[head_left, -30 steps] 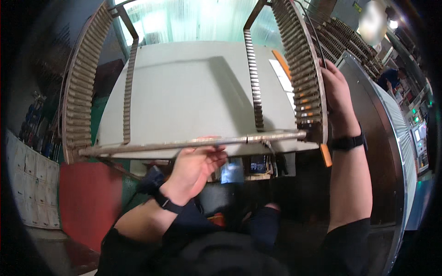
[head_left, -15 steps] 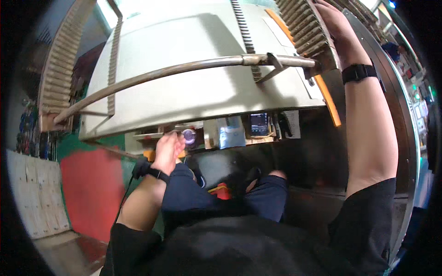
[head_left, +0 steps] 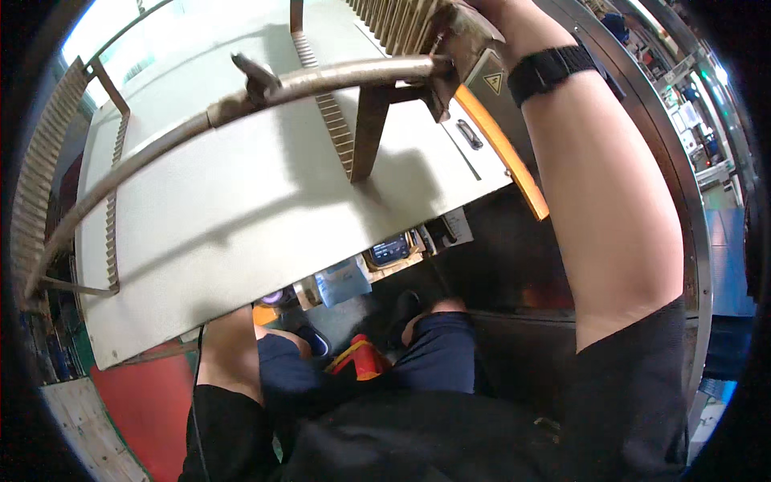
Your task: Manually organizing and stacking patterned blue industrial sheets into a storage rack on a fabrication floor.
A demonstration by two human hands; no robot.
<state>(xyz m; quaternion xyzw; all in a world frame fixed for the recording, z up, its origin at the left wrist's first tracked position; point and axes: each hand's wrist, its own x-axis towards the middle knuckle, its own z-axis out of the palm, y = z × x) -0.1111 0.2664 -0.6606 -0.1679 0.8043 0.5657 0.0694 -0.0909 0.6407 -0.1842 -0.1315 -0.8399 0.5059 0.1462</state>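
Note:
A rusty metal rack with rows of slotted teeth (head_left: 397, 22) stands over a white tabletop (head_left: 217, 181). Its curved round bar (head_left: 329, 77) runs along the near side. My right hand (head_left: 499, 10) is at the rack's right end, closed over the corner, its fingertips cut off by the upper edge of the view. My left forearm (head_left: 229, 353) reaches under the tabletop's near left edge. The tabletop hides my left hand, so what it touches cannot be seen. Nearby under the edge lies a purple round thing (head_left: 275, 297), mostly covered.
A shelf below the tabletop holds a blue packet (head_left: 344, 281) and a lit phone-like device (head_left: 391, 251). A yellow strip (head_left: 514, 181) lines the tabletop's right side. Between my legs stands a red object with a yellow band (head_left: 368, 358). Pale wooden boards (head_left: 80, 406) lie at lower left.
My left hand, visible beside the purple round thing before, has gone under the tabletop. The view has turned and shifted, and my right hand is still at the rack's right end.

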